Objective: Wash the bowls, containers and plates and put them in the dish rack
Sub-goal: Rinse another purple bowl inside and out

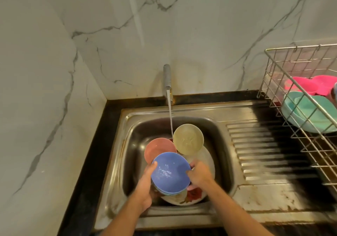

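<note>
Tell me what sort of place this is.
Most likely a home kitchen's washing-up corner: a steel sink with a running tap, coloured bowls in the basin, and a wire dish rack on the draining side, against marble-look wall tiles.

Dish rack [299, 82]: right side cut off by frame edge. Pink dishes [310, 86] inside: type indistinct behind wires. Floral plate [193, 195]: mostly hidden under blue bowl [170, 173]. Left hand [145, 186]: fingers concealed beneath bowl.

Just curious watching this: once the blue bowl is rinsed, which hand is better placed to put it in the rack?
Probably the right hand: the dish rack stands on that side, and it already touches the blue bowl.
</note>
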